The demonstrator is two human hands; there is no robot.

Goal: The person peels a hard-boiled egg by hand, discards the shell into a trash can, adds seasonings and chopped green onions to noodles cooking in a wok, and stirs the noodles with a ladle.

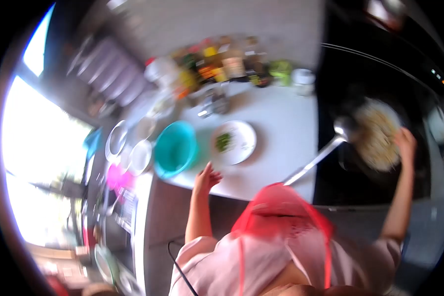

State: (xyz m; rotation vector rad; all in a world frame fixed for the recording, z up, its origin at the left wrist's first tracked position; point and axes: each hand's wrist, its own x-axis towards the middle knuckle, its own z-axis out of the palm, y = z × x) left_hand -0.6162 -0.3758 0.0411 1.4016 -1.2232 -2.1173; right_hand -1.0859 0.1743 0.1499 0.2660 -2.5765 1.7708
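My left hand [208, 178] hovers near the counter's front edge, fingers apart and holding nothing, just below a white plate [244, 143] with chopped greens [224, 142] on it. A turquoise bowl [175, 149] stands left of the plate. At the right, my right hand [405, 143] is at the rim of a round dish [390, 112] of pale food [377, 138] over the black stove; its fingers look pressed to that rim, though blurred. A metal ladle [325, 150] lies between counter and stove, its bowl beside the dish.
Bottles and jars [234, 64] line the back of the white counter [286, 133]. A glass or metal container [216, 102] stands before them. White bowls [140, 156] and a pink item [118, 176] are at the left, near the sink and window. A red apron [286, 207] hangs at the front.
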